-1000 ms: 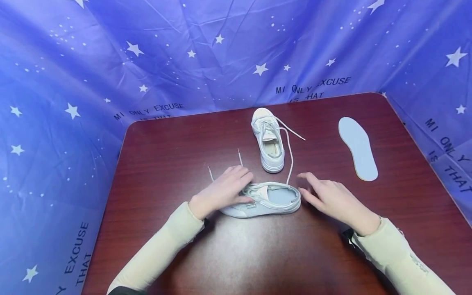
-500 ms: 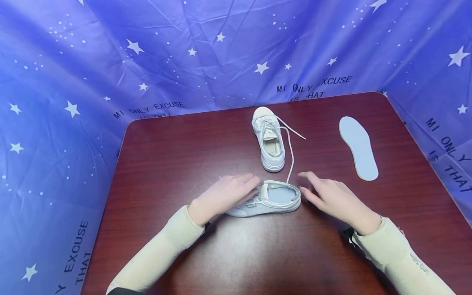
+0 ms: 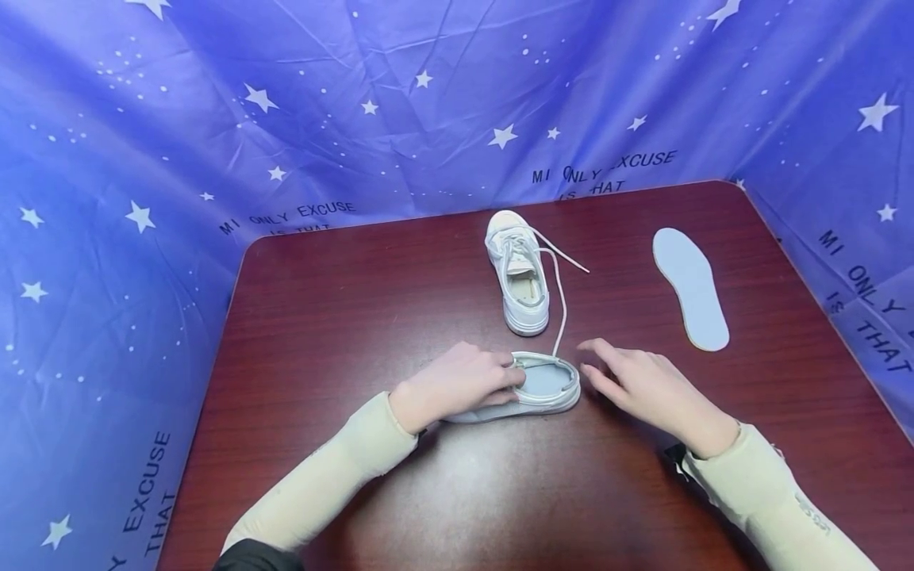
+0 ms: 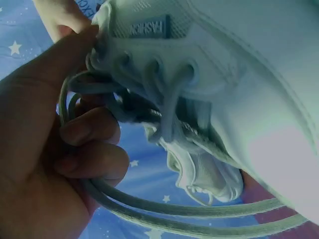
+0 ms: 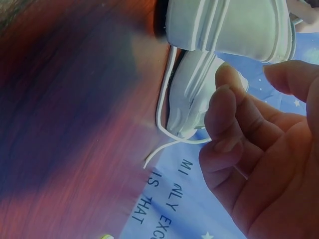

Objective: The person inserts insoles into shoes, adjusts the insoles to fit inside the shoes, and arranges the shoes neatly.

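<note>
A white sneaker (image 3: 553, 403) lies sideways on the table, its heel to the right and a pale insole (image 3: 546, 379) showing inside. My left hand (image 3: 467, 382) is over its lacing, hiding much of the toe half. In the left wrist view, the thumb (image 4: 55, 59) is at the collar edge by the eyelets, and curled fingers hold the shoelaces (image 4: 199, 210), which loop through the palm. Just behind the heel, my right hand (image 3: 639, 388) hovers with loosely bent fingers and nothing in them. In the right wrist view its fingertips (image 5: 229, 79) are just off the heel.
A second white sneaker (image 3: 527, 316) stands farther back, toe away, its lace (image 3: 561, 293) trailing toward the near shoe. At the right lies a loose white insole (image 3: 691, 289). Starry blue cloth (image 3: 400, 143) hangs behind the reddish-brown table (image 3: 321, 309).
My left hand has slid right along the shoe from the toe side to the opening, and its fingers have curled. The lace tips left of it no longer show. My right hand has stayed put.
</note>
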The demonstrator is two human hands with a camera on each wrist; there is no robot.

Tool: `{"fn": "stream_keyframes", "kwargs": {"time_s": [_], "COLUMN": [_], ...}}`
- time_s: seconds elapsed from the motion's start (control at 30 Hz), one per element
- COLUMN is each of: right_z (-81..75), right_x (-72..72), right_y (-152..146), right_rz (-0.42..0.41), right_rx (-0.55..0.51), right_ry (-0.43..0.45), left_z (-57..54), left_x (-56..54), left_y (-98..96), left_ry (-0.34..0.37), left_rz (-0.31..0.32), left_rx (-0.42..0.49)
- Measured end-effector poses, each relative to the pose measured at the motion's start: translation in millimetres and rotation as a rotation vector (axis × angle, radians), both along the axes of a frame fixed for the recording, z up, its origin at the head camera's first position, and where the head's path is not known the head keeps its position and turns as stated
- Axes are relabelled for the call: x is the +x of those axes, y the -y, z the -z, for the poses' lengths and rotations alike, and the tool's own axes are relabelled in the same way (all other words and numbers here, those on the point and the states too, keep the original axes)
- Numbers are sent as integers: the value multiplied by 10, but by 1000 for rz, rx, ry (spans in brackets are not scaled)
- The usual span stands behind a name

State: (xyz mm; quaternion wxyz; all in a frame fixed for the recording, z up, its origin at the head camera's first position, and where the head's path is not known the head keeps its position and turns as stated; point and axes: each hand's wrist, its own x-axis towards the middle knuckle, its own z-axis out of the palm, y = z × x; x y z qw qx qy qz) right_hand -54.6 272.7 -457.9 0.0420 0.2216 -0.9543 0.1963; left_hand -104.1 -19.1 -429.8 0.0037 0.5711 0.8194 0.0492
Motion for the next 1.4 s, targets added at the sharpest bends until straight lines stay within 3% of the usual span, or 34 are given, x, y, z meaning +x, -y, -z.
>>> {"fn": "stream_keyframes", "kwargs": {"time_s": [0.13,0.37,0.57,0.67,0.77,0.9,1.0,1.13,1.27,1.3,1.4], "right_z": [-7,-23,-34,-31,-20,-5,12,55,95,100,93], "right_x": [-7,-3,3,-10,-29,-57,-67,-56,-30,-24,-9], "right_y": [-11,-21,-27,-30,-32,-37,-43,-56,-56,-55,-59], "right_rz": [2,10,24,26,30,42,46,54,65,63,57], "right_rx": [12,22,30,33,42,51,49,49,45,44,35], "right_ry": [-3,7,13,15,9,-5,-6,2,4,1,3], "left_z": [-6,-39,-197,-272,-361,-470,-492,-462,-360,-325,-202], "left_x": [25,46,-98,-226,-399,-731,-995,-1279,-1455,-1481,-1530], "left_y": [-12,43,260,404,550,734,849,932,1030,1064,1172], "left_ry": [-23,11,-22,-39,-7,3,-20,-57,-64,-49,107], "left_rz": [-8,-39,-143,-187,-233,-283,-312,-341,-382,-405,-574], "left_rx": [-14,-66,-82,-82,-62,19,84,101,73,60,85]}}
